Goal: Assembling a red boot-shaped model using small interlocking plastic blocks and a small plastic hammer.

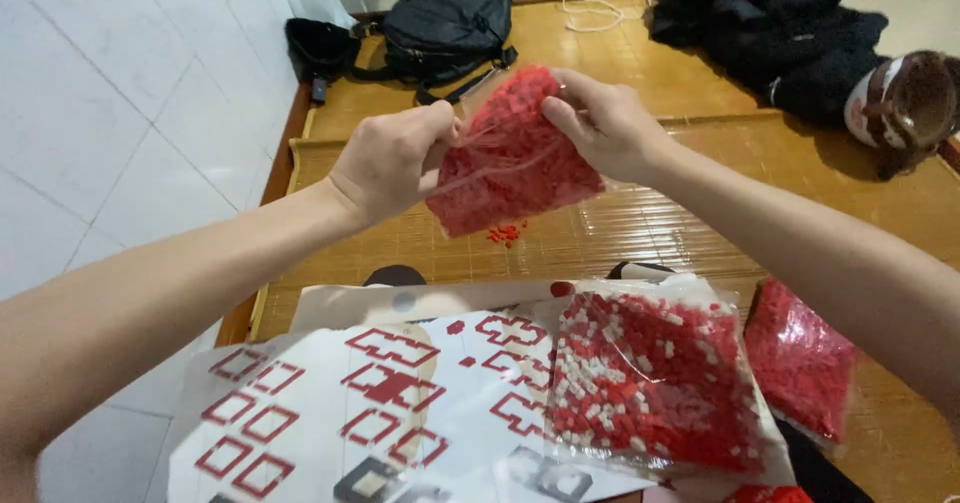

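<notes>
Two bare hands hold a small clear bag of red pieces (515, 153) up in the air, above a woven bamboo mat (640, 223). The left hand (388, 163) pinches the left side of the bag's top edge. The right hand (607, 123) pinches the right side. Both hands are closed tight on the plastic and they sit close together, with the bag between them. The bag is full and puffy. The plastic near the top looks stretched and pulled thin.

A few loose red bits (507, 233) lie on the mat right under the bag.

Lower down, near the person, there is a bigger clear bag of red and white pieces (650, 378). It rests on a white sheet with red square shapes (370, 393). Another bag of red pieces (800, 358) lies just to the right of it. Far back on the mat sit a black bag (440, 23) and a pile of dark clothes (775, 28).

What could go wrong? The bag is held high and it is packed full. If the plastic rips wide all at once, many tiny pieces could pour out and bounce over the mat. They might roll into the gaps or off onto the white tiled floor (120, 113). If one hand lets go, the bag could tip and spill too.
</notes>
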